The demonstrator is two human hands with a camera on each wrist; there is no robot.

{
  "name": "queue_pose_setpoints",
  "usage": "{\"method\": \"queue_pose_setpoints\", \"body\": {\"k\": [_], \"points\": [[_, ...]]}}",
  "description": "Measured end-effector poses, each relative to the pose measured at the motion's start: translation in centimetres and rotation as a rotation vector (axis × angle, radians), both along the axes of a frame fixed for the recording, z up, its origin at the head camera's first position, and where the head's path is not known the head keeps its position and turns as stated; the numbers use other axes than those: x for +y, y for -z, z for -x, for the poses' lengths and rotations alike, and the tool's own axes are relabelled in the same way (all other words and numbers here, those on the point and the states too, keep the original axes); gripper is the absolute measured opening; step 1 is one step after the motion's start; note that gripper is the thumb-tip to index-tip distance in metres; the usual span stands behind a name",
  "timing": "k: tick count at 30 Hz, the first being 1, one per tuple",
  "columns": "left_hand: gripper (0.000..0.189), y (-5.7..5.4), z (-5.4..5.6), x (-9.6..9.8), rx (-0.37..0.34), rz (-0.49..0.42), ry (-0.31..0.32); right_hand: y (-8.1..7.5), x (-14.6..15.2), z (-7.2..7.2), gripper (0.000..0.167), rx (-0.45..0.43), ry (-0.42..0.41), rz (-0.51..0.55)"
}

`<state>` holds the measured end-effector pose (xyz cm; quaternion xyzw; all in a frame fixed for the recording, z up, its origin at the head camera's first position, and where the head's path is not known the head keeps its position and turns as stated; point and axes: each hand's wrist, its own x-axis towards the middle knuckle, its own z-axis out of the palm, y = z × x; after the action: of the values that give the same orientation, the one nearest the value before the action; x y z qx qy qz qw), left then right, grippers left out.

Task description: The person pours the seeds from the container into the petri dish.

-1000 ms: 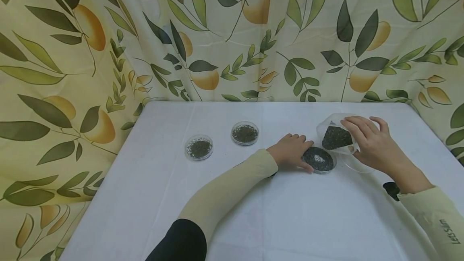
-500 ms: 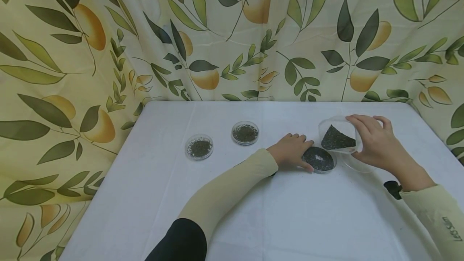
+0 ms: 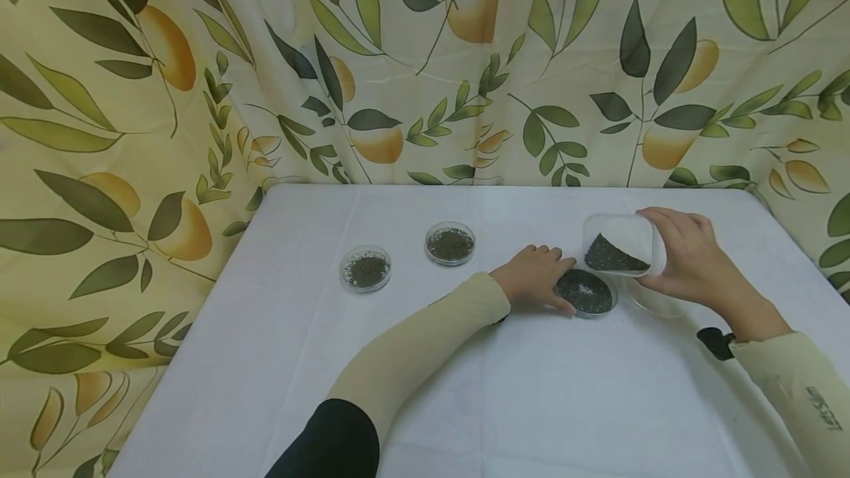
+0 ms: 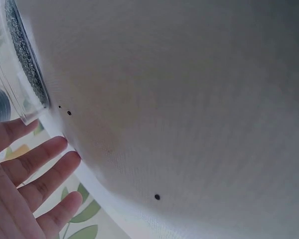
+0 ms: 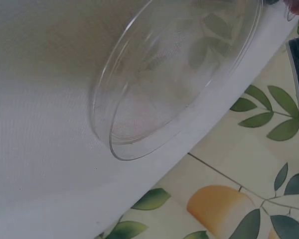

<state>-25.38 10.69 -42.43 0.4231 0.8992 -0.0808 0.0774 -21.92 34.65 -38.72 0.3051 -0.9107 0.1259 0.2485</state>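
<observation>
In the head view my left hand [image 3: 533, 276] holds the left side of a round clear petri dish [image 3: 588, 293] of dark grains between thumb and forefinger. Its other fingers [image 4: 47, 169] are splayed in the left wrist view. My right hand [image 3: 690, 260] grips a clear plastic container [image 3: 620, 223] by its right side, just above and behind that dish. Dark grains [image 3: 612, 257] are heaped towards the container's lower left. Under the right hand stands a clear petri dish [image 5: 154, 94], see-through in the right wrist view. Part of the right hand's grip is hidden.
Two more petri dishes, one at left [image 3: 365, 269] and one farther back [image 3: 449, 243], hold dark grains on the white table [image 3: 531, 404]. A few dark specks [image 4: 157, 197] lie on the cloth near the left hand. A leaf-patterned curtain [image 3: 412, 94] hangs behind.
My right hand has turned the container more level and shifted it slightly right; the grains have settled lower inside it. My left hand stays at the filled dish.
</observation>
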Motion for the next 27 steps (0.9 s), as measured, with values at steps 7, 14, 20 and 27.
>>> {"method": "queue_pose_setpoints", "body": {"k": [7,14,20,27], "points": [[0.093,0.0,0.0,0.0,-0.006,-0.001,-0.007,0.0,-0.3,0.6,0.098,-0.134,0.115,0.065],[0.093,0.3,0.2,0.2,0.01,-0.005,0.006,0.2,-0.2,1.5,0.096,-0.145,0.128,0.113],[0.092,0.3,0.2,0.3,0.007,-0.003,0.001,0.4,-0.3,2.8,0.094,-0.174,0.132,0.116],[0.092,0.4,0.1,0.4,0.003,0.004,-0.014,0.5,-1.0,4.7,0.09,-0.216,0.145,0.118]]}}
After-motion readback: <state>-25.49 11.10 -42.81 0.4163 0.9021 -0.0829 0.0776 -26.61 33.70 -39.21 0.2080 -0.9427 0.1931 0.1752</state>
